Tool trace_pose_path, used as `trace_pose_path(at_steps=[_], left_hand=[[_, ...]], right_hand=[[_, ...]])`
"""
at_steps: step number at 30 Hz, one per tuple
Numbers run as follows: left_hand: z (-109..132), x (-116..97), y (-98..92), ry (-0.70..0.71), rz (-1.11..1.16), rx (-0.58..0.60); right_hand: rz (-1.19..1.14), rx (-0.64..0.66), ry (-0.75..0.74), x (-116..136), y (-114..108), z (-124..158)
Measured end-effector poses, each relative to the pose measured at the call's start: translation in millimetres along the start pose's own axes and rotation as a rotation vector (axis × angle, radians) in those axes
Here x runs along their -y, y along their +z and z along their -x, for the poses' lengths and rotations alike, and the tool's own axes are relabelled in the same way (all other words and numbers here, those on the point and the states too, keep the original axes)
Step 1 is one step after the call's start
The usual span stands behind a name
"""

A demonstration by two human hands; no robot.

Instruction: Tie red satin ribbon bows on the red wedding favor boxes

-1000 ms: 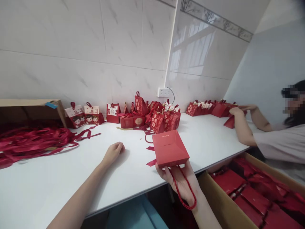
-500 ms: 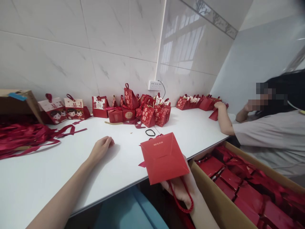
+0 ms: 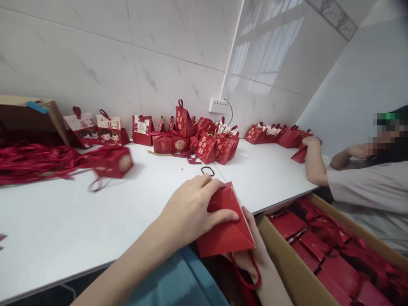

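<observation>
By the near edge of the table (image 3: 79, 221), the left hand (image 3: 189, 208) grips the red box (image 3: 219, 240) while the right hand (image 3: 260, 248) cups it underneath, maybe to steady it.

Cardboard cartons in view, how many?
2: one carton at left on the table, red ribbons at its mouth; another carton at lower right beside the table, with red boxes inside. Others may be hidden.

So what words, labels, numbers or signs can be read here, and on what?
"吾家有囍" (probable): red paper gift boxes with pale print.
"囍" (small): cream-and-red cartoon-print paper box.
Too small or blurred: held red cardboard box; red cardboard box with round gold emblem; red box with white front panel.
No numbers legible.
</observation>
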State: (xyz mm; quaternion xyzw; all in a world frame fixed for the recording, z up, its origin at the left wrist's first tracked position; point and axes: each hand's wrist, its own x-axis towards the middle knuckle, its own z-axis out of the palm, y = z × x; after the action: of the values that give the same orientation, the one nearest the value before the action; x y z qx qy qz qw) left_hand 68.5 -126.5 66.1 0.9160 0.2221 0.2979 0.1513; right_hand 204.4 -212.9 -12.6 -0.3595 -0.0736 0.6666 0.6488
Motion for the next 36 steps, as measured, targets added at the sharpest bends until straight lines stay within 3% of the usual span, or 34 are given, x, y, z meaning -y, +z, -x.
trace_pose_path(at_steps=[3, 6, 8, 10, 12, 14, 17, 19, 21, 25, 29, 34, 36], left_hand=[[-9.7, 6.5, 1.0, -0.018, -0.007, -0.026], [-27.4, 24.1, -0.5, -0.144, 0.145, -0.118], [-38.1, 48.6, 3.2, -0.24, 0.288, -0.222], [-42.1, 82.7, 13.5, -0.249, 0.364, -0.372], [-37.0, 119.7, 28.3, -0.234, 0.373, -0.429], [-25.3, 151.1, 42.8, -0.221, 0.288, -0.429], [-8.4, 175.3, 56.0, -0.148, 0.139, -0.174], [-3.9, 177.4, 59.2, -0.109, 0.062, -0.061], [-4.6, 174.1, 60.6, -0.093, 0.0, -0.022], [-7.7, 168.4, 62.6, -0.048, -0.034, 0.051], [-5.5, 163.5, 60.8, -0.073, 0.024, 0.029], [-5.4, 146.5, 56.5, -0.197, 0.326, -0.027], [-5.7, 141.1, 56.7, -0.231, 0.428, -0.025]], right_hand=[[0.02, 0.018, 0.053, -2.9, -6.5, -2.3], [0.039, 0.025, 0.079, -4.6, -12.2, -5.2], [0.056, 0.024, 0.06, -4.6, -15.2, -7.5], [0.088, 0.006, 0.012, -4.3, -17.5, -9.8], [0.144, -0.054, -0.074, -4.1, -19.4, -11.6], [0.241, -0.135, -0.22, -3.2, -21.0, -12.7], [0.507, -0.159, -0.561, 1.2, -23.2, -13.4], [0.796, -0.158, -0.813, 6.1, -24.0, -13.7], [1.121, -0.208, -1.016, 10.8, -23.9, -14.1], [1.556, -0.227, -1.218, 13.8, -20.7, -15.0], [1.618, -0.138, -1.208, 10.1, -22.9, -16.5], [1.448, 0.067, -0.899, 14.1, -38.1, -30.0], [1.391, -0.015, -0.943, 17.3, -41.8, -37.1]])
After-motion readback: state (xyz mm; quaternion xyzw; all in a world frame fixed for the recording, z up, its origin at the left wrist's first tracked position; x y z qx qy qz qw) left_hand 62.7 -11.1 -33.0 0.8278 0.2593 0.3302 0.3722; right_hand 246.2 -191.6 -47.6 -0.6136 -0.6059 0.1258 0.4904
